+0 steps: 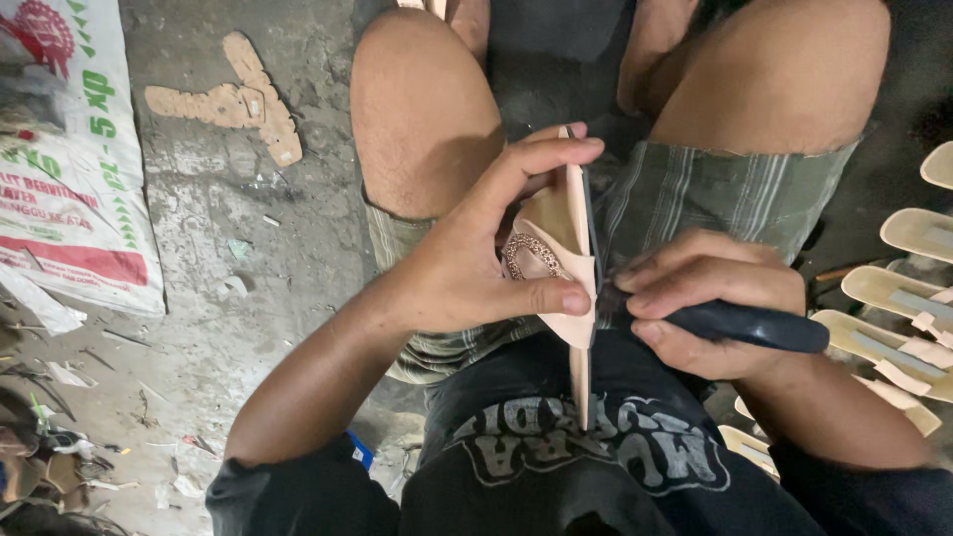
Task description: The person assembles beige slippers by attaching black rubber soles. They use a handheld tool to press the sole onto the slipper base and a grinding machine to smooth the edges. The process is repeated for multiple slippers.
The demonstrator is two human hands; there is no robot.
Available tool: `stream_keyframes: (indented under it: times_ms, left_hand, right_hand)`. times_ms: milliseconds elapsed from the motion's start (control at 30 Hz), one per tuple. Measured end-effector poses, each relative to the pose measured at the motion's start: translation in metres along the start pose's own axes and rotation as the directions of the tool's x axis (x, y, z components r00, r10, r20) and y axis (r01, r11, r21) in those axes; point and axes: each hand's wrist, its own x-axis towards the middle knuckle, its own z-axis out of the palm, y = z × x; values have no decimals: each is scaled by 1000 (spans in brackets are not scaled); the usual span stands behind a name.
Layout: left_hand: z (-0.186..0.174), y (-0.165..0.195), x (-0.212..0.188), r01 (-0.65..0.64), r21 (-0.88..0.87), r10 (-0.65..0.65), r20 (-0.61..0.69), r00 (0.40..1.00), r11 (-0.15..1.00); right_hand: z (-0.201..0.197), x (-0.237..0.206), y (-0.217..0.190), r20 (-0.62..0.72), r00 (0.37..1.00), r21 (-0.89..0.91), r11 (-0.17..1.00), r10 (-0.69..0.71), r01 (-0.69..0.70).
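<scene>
My left hand [476,253] grips a pale pink sandal [568,233] held on edge over my lap, thumb near its lower part and fingers curled over its top. A beaded strap [524,256] shows on the sandal's inner side. My right hand [710,298] is closed around a dark blue-handled tool [759,326], whose tip meets the sandal's dark sole edge. I sit with bare knees apart, in striped shorts and a black shirt.
Cut cork-coloured sole pieces [243,99] lie on the grey concrete floor at upper left. A printed white sack [65,159] lies at far left. Several cream sandal soles [903,308] are stacked in a row at right. Scraps litter the lower left floor.
</scene>
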Motion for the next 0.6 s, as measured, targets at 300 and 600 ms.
stream_keyframes:
  times_ms: [300,600]
  left_hand:
    - [-7,13,22,-101,-18,101,3,995,995]
    - [3,4,31,-134,-10,134,-51,990,991]
  right_hand:
    - [-35,43,-29,150,982,-100,986,-115,131]
    - [-19,7,6,-122,989,-65,995,-85,78]
